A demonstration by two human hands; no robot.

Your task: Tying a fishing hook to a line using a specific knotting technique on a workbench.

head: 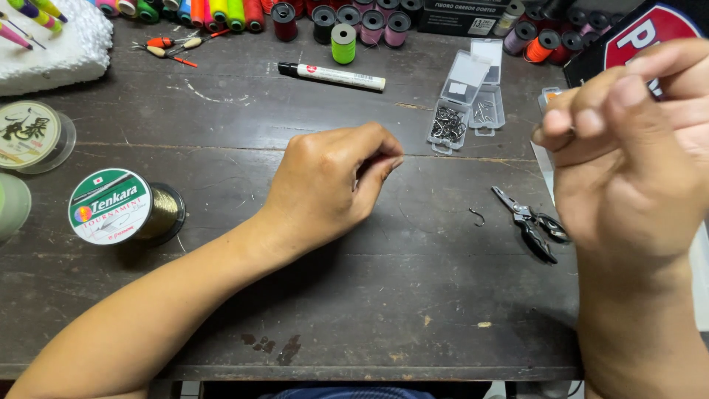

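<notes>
**Both hands pinched shut over the worktop; loose hook lies between them**

My left hand [325, 185] rests on the dark wooden worktop [369, 310], knuckles up, forearm running in from seven o'clock. Its fingers are curled in tight, thumb and forefinger pressed together at the tip toward three o'clock. Whatever they pinch is too fine to make out; I cannot tell whether a line is there.

My right hand [628, 162] is raised off the worktop at three o'clock, wrist upright, forearm rising from five o'clock. Thumb and fingers are closed together at its ten o'clock edge. What they grip is hidden.

A single small hook [478, 216] lies loose on the worktop between the two hands, touching neither. Just beside it, at its three o'clock, lie small black-handled pliers [532, 224], close under my right hand.

At twelve o'clock from the hook stands an open clear plastic box [465, 103] with hooks in one compartment. A white marker pen [332, 75] lies at eleven o'clock of the box. A spool of line with a green and white label [122, 207] sits at nine o'clock, well apart from my left hand. Thread spools [343, 43] line the far edge.
</notes>
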